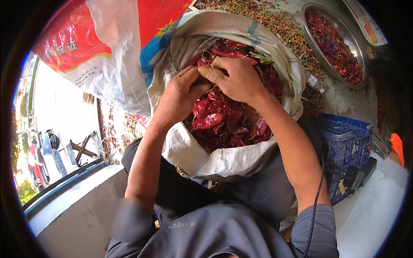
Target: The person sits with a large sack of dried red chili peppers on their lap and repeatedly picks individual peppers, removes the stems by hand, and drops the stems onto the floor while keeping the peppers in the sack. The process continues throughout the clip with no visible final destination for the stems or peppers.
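Dried red chili peppers (232,116), wrinkled and glossy with thin pale stems, fill a white woven sack (232,158) whose mouth is rolled open in front of me. Over the peppers, my left hand (182,93) and my right hand (237,77) meet at the fingertips. They pinch what looks like a dried red chili pepper (201,61), mostly hidden behind the fingers. The right thumb and forefinger press together against the left fingertips. The sack stands between my knees.
A large red and white printed plastic bag (119,54) leans at the sack's left. Chili stems and scraps (287,32) cover the floor behind it. At right are a metal basin (363,54) of red chilies with blue-handled scissors (327,43) and a blue plastic crate (348,142).
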The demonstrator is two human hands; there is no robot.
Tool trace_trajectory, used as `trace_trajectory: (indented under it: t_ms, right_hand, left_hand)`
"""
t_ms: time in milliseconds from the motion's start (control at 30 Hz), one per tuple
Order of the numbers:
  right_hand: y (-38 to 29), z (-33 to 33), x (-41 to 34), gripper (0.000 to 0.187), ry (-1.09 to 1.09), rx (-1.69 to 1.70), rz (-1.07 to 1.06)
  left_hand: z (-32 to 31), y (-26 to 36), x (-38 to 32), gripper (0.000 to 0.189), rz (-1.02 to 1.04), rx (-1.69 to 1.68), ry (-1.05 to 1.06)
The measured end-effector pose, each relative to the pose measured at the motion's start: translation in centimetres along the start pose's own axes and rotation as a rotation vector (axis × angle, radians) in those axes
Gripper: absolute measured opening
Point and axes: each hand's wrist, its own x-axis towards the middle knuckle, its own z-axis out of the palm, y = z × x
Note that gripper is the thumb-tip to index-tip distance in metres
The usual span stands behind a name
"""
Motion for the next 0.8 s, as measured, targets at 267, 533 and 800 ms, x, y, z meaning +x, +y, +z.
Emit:
trace_trajectory:
  t_ms: [267,533,800]
  right_hand:
    - [0.2,0.2,0.2,0.032,0.242,-0.241,-0.353]
    - [-0.5,0.6,0.2,0.029,0.154,0.391,0.055]
    - [-0.6,-1.8,2.5,0.017,0.206,0.877,0.262]
  left_hand:
    - [1.3,0.4,0.6,0.022,0.062,0.138,0.149]
    - [1.5,-0.1,0.6,0.018,-0.116,-0.281,0.129]
    - [1.7,-1.2,0.6,0.015,-0.104,-1.011,0.134]
